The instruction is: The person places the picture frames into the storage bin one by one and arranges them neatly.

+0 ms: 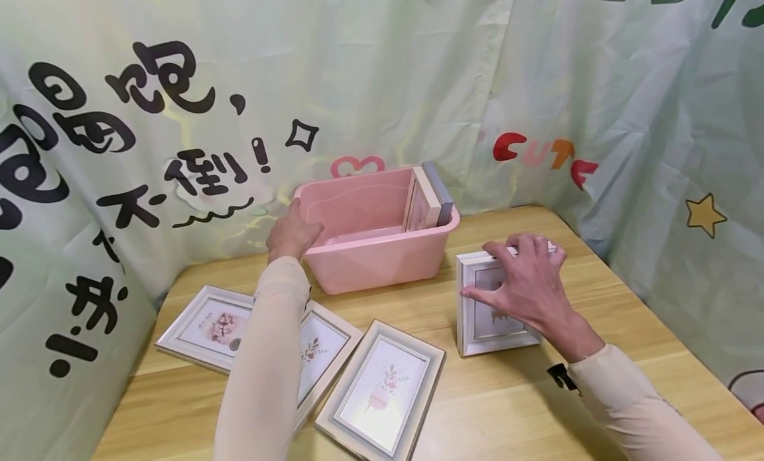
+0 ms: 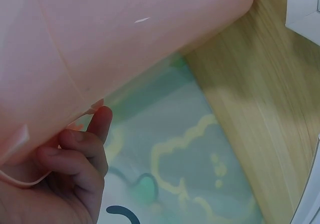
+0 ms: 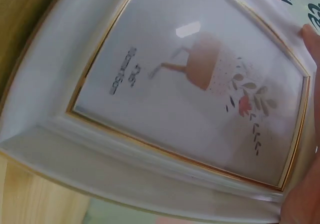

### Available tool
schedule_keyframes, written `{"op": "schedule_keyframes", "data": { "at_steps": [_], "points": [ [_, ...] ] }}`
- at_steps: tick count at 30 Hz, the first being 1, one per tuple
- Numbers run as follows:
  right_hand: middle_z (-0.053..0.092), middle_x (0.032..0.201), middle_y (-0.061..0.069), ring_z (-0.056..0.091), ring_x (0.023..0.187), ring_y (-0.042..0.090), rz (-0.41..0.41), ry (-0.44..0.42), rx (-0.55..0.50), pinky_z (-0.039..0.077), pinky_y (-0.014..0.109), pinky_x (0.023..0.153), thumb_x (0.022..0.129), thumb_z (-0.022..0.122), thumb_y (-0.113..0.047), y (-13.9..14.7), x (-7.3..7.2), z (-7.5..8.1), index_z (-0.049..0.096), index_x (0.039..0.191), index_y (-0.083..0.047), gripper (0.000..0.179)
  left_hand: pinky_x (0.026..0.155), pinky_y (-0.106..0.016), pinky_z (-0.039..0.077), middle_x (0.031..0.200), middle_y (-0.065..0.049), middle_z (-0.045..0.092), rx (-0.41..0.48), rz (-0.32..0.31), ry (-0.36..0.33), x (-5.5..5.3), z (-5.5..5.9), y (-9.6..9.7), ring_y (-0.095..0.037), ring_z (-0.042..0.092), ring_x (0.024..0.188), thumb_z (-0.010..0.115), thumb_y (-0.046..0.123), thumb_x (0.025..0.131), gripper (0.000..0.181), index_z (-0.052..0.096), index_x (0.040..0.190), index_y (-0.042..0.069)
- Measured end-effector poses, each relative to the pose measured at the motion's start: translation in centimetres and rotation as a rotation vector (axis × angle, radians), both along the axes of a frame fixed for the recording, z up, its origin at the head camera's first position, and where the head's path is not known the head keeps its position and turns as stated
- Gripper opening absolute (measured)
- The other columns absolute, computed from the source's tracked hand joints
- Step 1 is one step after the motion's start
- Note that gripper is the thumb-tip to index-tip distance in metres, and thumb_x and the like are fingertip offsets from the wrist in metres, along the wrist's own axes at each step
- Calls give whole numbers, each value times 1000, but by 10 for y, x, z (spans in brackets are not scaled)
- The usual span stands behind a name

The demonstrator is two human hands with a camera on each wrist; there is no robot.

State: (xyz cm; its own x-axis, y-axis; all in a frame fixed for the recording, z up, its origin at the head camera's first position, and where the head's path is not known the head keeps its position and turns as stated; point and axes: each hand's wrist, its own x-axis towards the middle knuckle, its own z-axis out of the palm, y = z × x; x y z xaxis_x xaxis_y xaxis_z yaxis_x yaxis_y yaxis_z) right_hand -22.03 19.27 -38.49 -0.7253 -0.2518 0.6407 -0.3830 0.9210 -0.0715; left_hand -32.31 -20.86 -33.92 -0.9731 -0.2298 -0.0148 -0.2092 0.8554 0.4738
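Observation:
My left hand (image 1: 294, 234) grips the left end of a pink plastic bin (image 1: 382, 265); in the left wrist view its fingers (image 2: 80, 159) curl at the rim. To the right of the bin, my right hand (image 1: 528, 282) holds a white picture frame (image 1: 469, 322) upright by its top and side, low over the table. The right wrist view shows the frame's gold inner trim and a print (image 3: 202, 64) of a pink pot with leaves. Inside the bin, a light frame (image 1: 422, 202) and a grey frame (image 1: 440, 189) stand at the right end.
Three picture frames lie face up on the wooden table (image 1: 501, 408): a white one (image 1: 205, 325) at left, a second (image 1: 325, 355) partly behind my left sleeve, and a cream-edged one (image 1: 384, 388) at front. A printed curtain (image 1: 382, 83) hangs behind and on both sides.

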Motion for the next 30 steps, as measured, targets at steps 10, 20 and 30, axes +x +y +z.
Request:
{"op": "schedule_keyframes", "data": {
  "at_steps": [10,20,30],
  "points": [
    [53,100,13,50,97,35,77,20,111,25,71,91,69,53,-81,12,15,8,60,121,-27,76,94,-59,45,139,-28,49,-3,0,-14,0,1,3,-46,55,115,53,45,84,88,9,157,23],
    [60,112,8,58,98,26,457,50,403,43,50,85,95,45,-40,44,14,31,52,139,-31,46,95,-59,45,137,-28,50,-2,4,-8,0,2,1,-45,56,112,53,44,83,88,10,157,23],
    [60,105,5,58,84,22,564,119,476,48,39,67,96,15,-18,46,13,42,54,137,-33,58,98,-60,42,143,-26,46,15,8,-6,1,1,0,-45,53,119,53,44,84,87,10,157,22]
  ]
}}
